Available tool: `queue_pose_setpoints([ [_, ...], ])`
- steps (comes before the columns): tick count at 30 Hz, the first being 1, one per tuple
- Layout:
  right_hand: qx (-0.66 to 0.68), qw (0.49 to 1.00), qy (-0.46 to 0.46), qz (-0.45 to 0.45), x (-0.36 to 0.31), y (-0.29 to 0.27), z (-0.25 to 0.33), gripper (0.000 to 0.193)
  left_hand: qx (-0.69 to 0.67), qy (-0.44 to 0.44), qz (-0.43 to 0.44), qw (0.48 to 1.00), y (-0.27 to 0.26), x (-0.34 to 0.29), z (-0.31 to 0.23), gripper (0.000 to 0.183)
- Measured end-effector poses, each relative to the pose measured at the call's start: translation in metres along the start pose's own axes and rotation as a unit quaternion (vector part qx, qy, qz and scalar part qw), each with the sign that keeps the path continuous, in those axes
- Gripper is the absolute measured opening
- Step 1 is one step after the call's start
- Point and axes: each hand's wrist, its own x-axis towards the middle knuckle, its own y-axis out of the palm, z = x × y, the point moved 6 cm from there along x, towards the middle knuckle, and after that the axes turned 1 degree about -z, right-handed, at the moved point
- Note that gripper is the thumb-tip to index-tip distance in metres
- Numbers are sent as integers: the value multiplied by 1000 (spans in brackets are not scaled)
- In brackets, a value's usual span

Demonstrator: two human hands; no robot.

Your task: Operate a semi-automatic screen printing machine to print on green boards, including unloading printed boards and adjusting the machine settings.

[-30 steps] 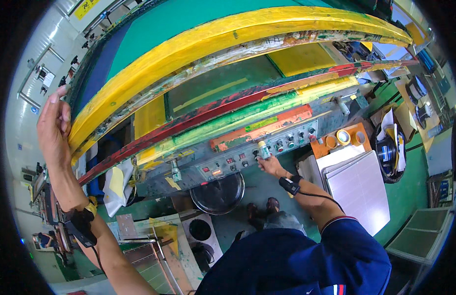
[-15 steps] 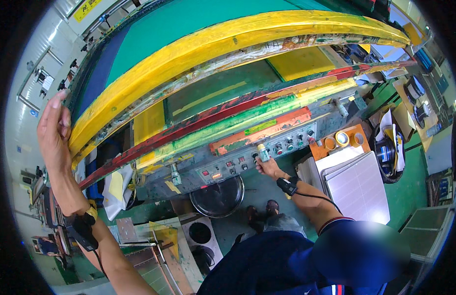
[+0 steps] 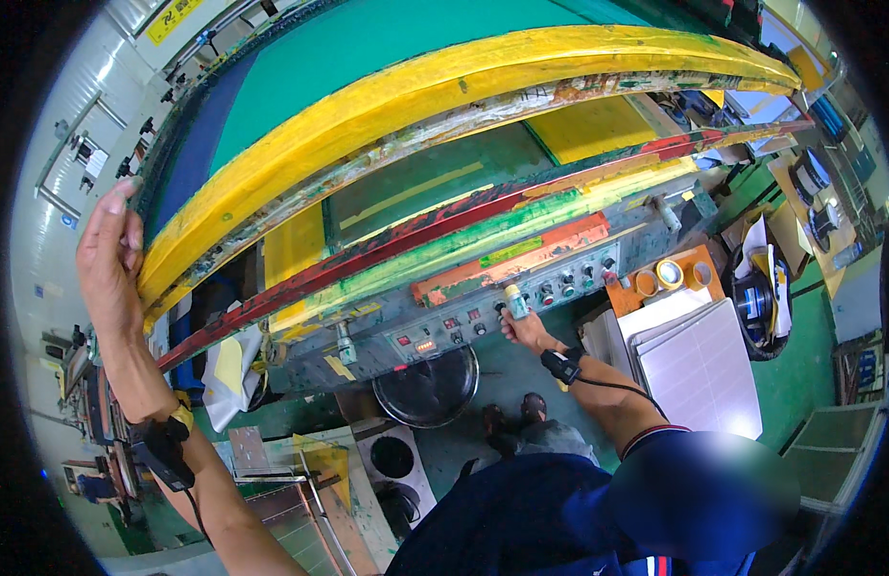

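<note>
Control panel (image 3: pixel 465 326): on machine front (image 3: pixel 372 359), below orange strip (image 3: pixel 521 263). Right hand (image 3: pixel 528 330): at panel, fingers bunched beside pale cylindrical fitting (image 3: pixel 514 299). Left hand (image 3: pixel 110 257): at left end of yellow bar (image 3: pixel 463 79), fingers loosely curled. Either grip: cannot tell.

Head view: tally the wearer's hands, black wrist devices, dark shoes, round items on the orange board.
Left hand and right hand: 2
Black wrist devices: 2
Dark shoes: 2
Round items on the orange board: 3
Total: 9
</note>
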Motion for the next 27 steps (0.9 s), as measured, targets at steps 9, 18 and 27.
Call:
queue_pose_setpoints([
  [9,2,1000,-2,26,-2,9,8,36,42,-4,-18,999,-15,1,2,36],
  [18,52,999,-14,-9,1,-4,0,35,57,11,2,998,-5,6,10,37],
  [27,43,999,9,-8,1,-4,0,37,40,-2,-3,999,-5,5,12,37],
])
